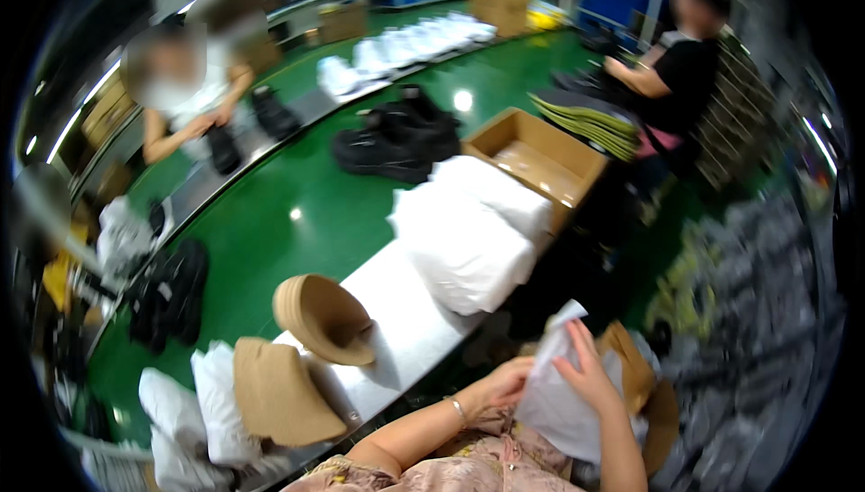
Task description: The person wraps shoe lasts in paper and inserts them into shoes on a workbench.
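Note:
Close to my body, my left hand (506, 386) pinches the left edge of a sheet of white paper (554, 406). My right hand (587, 373) grips the same sheet from the right, near its upper, curled end. What lies behind the paper is partly hidden. Brown cardboard pieces (662, 415) show just beyond my right wrist. On the white work surface to the left stand a curled tan cardboard piece (315, 312) and a bent flat one (277, 393). Farther ahead lies a pile of white tissue paper (464, 240).
An open cardboard box (541, 154) adjoins the pile. Black shoes (396, 141) stand on the green table (270, 222), with white-wrapped bundles (212, 402) at near left. One person (194, 100) handles a shoe across the table; another (685, 68) sits at far right. Grey bags (748, 357) heap up at right.

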{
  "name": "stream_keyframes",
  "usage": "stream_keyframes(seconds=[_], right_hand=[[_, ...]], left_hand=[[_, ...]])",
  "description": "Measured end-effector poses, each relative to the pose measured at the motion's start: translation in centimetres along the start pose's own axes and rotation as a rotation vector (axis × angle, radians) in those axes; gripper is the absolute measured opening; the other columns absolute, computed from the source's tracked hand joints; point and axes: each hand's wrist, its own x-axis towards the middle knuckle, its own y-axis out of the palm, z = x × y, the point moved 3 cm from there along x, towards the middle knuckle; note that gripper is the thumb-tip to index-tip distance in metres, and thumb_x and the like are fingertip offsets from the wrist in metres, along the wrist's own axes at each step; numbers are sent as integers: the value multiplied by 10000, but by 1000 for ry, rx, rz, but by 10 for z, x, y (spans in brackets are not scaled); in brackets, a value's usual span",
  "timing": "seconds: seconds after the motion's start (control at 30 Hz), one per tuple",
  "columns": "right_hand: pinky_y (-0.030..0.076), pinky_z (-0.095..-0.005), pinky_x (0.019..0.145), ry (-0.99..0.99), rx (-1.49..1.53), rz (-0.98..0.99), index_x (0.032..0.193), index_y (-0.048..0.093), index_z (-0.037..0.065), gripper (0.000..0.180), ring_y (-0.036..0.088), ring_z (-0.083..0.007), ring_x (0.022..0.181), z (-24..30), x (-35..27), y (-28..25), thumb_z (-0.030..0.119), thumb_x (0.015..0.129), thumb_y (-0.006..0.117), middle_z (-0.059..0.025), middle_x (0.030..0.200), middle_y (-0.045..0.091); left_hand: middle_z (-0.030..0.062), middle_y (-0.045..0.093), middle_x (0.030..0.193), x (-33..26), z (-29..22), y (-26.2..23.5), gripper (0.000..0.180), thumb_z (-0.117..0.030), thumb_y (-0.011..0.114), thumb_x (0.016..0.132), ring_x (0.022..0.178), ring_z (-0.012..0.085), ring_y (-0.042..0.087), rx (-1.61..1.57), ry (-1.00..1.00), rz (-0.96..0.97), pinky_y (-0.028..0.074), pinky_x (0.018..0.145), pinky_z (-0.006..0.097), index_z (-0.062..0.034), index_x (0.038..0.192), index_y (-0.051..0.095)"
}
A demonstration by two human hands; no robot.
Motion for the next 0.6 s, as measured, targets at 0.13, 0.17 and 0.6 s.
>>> stream_keyframes(seconds=[0.13, 0.17, 0.6], right_hand=[[266, -341, 1030, 35, 2, 110, 1359, 258, 22, 789, 287, -304, 1279, -2, 2, 1, 207, 723, 687, -188, 1397, 250], [270, -342, 1027, 25, 29, 140, 1367, 235, 20, 845, 294, -302, 1274, 1, 4, 1, 215, 697, 711, -191, 1393, 253], [329, -408, 973, 57, -116, -274, 1367, 165, 14, 1006, 374, -374, 1164, 39, 13, -47, 232, 590, 766, -229, 1254, 350]], left_hand=[[64, 618, 1000, -7, -2, 13, 252, -105, 555, 850, 870, 138, 609, 123, -20, 207, 497, 777, 260, -5, 1081, 556], [60, 619, 999, -6, 1, 9, 237, -87, 547, 852, 870, 135, 608, 206, -41, 191, 496, 778, 260, -2, 1073, 561], [58, 578, 1053, -13, -44, 58, 269, -101, 534, 858, 948, 121, 537, 934, 581, -151, 443, 804, 260, 11, 1103, 533]])
